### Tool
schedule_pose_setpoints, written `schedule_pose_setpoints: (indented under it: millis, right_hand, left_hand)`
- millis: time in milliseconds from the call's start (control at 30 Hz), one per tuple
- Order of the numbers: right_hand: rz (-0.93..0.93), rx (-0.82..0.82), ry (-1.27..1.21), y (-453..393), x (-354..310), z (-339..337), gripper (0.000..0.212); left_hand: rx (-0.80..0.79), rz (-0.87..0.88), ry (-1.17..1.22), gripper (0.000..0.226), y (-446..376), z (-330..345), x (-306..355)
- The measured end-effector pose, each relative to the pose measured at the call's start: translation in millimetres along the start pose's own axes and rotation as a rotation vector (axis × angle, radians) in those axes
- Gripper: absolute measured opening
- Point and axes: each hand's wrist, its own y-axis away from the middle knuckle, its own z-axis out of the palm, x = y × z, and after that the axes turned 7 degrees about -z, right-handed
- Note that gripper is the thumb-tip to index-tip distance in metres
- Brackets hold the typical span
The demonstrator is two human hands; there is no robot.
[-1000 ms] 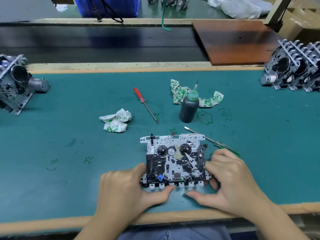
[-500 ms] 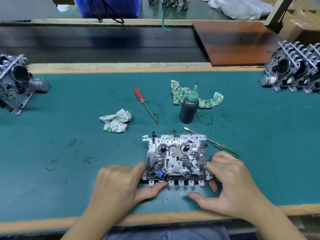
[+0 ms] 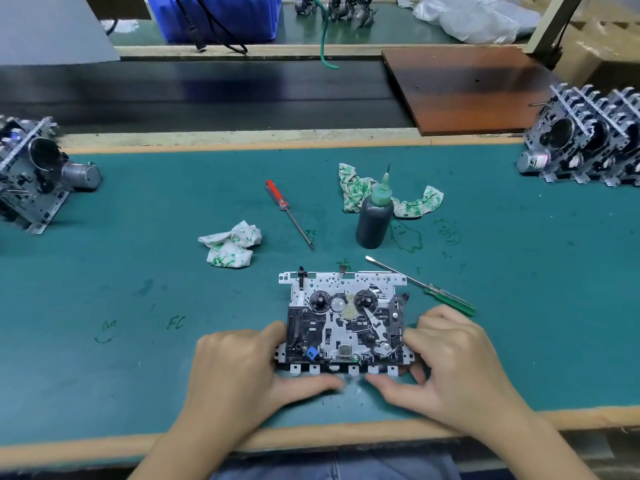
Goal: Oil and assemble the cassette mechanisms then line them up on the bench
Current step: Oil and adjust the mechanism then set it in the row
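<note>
A cassette mechanism (image 3: pixel 346 320), a white metal plate with black reels and levers, lies flat on the green mat near the front edge. My left hand (image 3: pixel 239 368) grips its left side, thumb along the front edge. My right hand (image 3: pixel 450 362) grips its right side, thumb under the front edge. A dark oil bottle (image 3: pixel 375 216) with a green needle cap stands upright behind the mechanism. A finished mechanism with a motor (image 3: pixel 34 178) stands at the far left. A row of mechanisms (image 3: pixel 588 147) stands at the far right.
A red-handled screwdriver (image 3: pixel 287 213) and a green-handled screwdriver (image 3: pixel 426 287) lie behind the mechanism. Two stained rags (image 3: pixel 230 247) (image 3: pixel 356 188) lie on the mat. A brown board (image 3: pixel 467 88) and a blue bin (image 3: pixel 214 15) sit beyond the dark conveyor.
The mechanism was tilted slightly forward half a second ago and lies about as it did one second ago. Both hands keep their hold on its sides.
</note>
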Motion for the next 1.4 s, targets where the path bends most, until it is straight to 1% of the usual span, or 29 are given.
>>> schedule_pose_setpoints:
  millis: [133,267,433,500,600,633,700,833,900,967,1000,1067,1167,1233,1300,1367,1400]
  right_hand:
    - [0.015,0.018,0.043,0.6,1.0,-1.5,0.057]
    - [0.07,0.001,0.071,-0.2,-0.8,-2.9,0.064]
    - [0.024,-0.024,0.016,-0.5,1.2,-6.0,0.057]
    - [0.004,-0.038,0.007,-2.2,2.0,-7.5,0.058]
    - [-0.002,-0.051,-0.029,-7.7,0.3,-11.4,0.062]
    - [-0.002,-0.054,-0.07,-9.0,-1.4,-13.8,0.064]
    - [0.037,-0.057,-0.193,-10.0,-6.5,-19.6,0.068]
    - [0.269,-0.04,-0.487,-7.3,-23.2,-25.9,0.079]
    - [0.396,-0.043,-0.578,-11.5,-30.6,-30.2,0.08]
    - [0.57,-0.101,-0.654,-18.9,-33.6,-33.8,0.076]
    - [0.629,-0.155,-0.678,-21.9,-34.1,-34.9,0.073]
    - [0.679,-0.233,-0.723,-26.2,-34.8,-36.1,0.071]
    - [0.681,-0.235,-0.722,-28.8,-34.1,-36.7,0.071]
    - [0.702,-0.242,-0.783,-29.2,-34.0,-36.5,0.07]
    - [0.695,-0.238,-0.797,-29.0,-33.4,-34.9,0.071]
    - [0.644,-0.22,-0.707,-27.2,-32.9,-34.1,0.076]
    - [0.609,-0.206,-0.631,-25.7,-31.2,-34.0,0.077]
  left_hand:
    - [-0.096,0.021,0.044,0.073,0.1,-1.7,-0.4]
    - [-0.104,0.125,0.06,0.068,3.4,-3.7,-0.7]
    - [-0.059,0.071,0.008,0.074,4.5,-2.1,1.3]
    - [-0.053,0.067,0.025,0.078,3.3,-3.8,-0.2]
    - [-0.095,0.016,0.057,0.08,0.3,-10.2,1.5]
    - [-0.117,-0.013,0.092,0.079,-0.4,-13.1,2.9]
    - [-0.146,-0.097,0.276,0.074,0.7,-18.0,4.7]
    - [-0.118,-0.291,0.764,0.064,5.0,-27.4,10.8]
    - [-0.055,-0.386,0.852,0.066,3.4,-30.0,16.6]
    - [-0.02,-0.475,0.853,0.073,1.2,-29.4,18.5]
    - [-0.022,-0.511,0.848,0.073,1.0,-28.2,17.9]
    - [-0.055,-0.56,0.846,0.069,1.4,-25.6,15.8]
    - [-0.091,-0.561,0.823,0.074,6.0,-24.4,12.0]
    - [-0.075,-0.523,0.777,0.081,9.0,-24.7,10.9]
    - [-0.057,-0.498,0.742,0.083,10.6,-25.7,8.9]
    - [-0.054,-0.462,0.67,0.084,10.9,-27.0,5.8]
    - [-0.039,-0.437,0.589,0.083,10.8,-28.4,3.5]
